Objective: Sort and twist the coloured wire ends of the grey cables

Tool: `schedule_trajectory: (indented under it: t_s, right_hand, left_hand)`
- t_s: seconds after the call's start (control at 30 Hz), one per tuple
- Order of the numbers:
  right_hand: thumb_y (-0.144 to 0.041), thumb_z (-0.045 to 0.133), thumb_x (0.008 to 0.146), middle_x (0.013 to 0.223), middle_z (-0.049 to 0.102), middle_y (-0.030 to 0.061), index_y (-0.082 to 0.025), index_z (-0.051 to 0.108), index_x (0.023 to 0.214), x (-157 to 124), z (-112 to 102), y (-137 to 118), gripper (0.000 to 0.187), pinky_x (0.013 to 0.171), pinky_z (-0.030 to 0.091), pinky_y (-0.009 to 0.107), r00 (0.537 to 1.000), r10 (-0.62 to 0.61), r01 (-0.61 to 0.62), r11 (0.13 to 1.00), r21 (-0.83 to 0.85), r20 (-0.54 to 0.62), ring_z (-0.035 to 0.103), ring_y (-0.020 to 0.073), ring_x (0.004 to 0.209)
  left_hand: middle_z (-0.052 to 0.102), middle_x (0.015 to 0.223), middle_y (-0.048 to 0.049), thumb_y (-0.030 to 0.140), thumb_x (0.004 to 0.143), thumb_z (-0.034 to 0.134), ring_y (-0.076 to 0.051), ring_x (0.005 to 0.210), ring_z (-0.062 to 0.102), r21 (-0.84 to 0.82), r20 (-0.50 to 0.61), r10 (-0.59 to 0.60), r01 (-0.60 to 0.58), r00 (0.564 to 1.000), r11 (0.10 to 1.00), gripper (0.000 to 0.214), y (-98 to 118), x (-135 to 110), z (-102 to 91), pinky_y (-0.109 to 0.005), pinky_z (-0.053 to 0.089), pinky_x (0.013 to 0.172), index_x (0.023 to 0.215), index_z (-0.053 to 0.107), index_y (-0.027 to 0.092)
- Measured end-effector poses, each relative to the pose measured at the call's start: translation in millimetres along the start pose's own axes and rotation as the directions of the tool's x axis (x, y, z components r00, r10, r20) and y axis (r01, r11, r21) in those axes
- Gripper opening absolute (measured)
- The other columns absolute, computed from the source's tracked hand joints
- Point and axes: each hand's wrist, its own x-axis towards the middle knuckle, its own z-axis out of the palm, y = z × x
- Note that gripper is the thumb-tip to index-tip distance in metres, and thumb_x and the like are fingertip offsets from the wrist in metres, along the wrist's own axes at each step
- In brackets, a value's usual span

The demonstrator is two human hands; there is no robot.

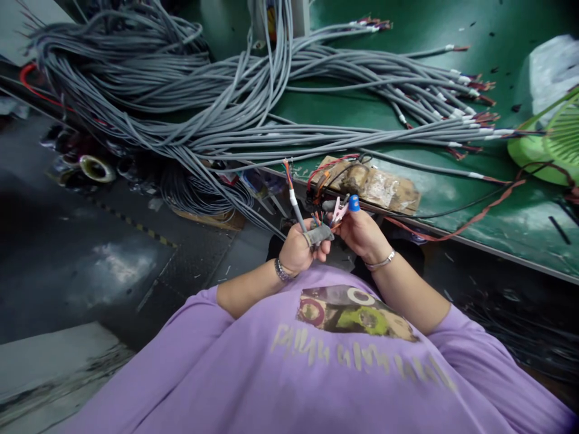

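My left hand [299, 248] is closed around a grey cable end [296, 208] whose stripped coloured wires stick up past my fist. A strip of grey tape wraps my left thumb. My right hand [359, 232] is closed on a small pink clip [339, 211] right beside the left hand; a blue cap [353, 203] covers one fingertip. Short coloured wire ends [319, 217] fan out between the two hands. Both hands hover just in front of the green bench's edge [474, 241].
A big bundle of grey cables [190, 102] sprawls over the green bench, stripped ends at the right [470, 111]. A taped brown block with red and black leads [375, 184] sits at the bench edge. A green fan [554, 144] stands far right. Tape rolls [97, 169] lie left.
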Motion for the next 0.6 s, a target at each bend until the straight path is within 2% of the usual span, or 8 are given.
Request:
schedule_trajectory:
  t_s: [0.3,0.6]
  right_hand:
    - [-0.067,0.079,0.066,0.065,0.063,-0.0015,-0.018,0.064,0.073,4,7,7,0.051,0.059,0.047,0.025,0.994,-0.062,0.074,0.988,0.134,-0.09,0.054,0.0105,0.058]
    - [-0.085,0.058,0.07,0.072,0.066,0.001,-0.02,0.064,0.078,-1,-3,6,0.065,0.054,0.047,0.024,0.999,0.044,-0.046,0.99,0.13,0.02,0.056,0.0114,0.058]
  left_hand:
    - [0.061,0.049,0.0009,0.045,0.064,0.079,-0.009,0.032,0.049,0.033,-0.024,-0.044,0.045,0.999,0.998,0.037,-4,3,0.7,-0.018,0.033,0.031,0.068,0.057,0.015]
    - [0.061,0.049,0.0008,0.046,0.066,0.078,-0.009,0.031,0.05,0.034,-0.031,0.028,-0.027,0.999,0.999,0.037,-5,-8,-2.7,-0.018,0.032,0.031,0.068,0.058,0.015]
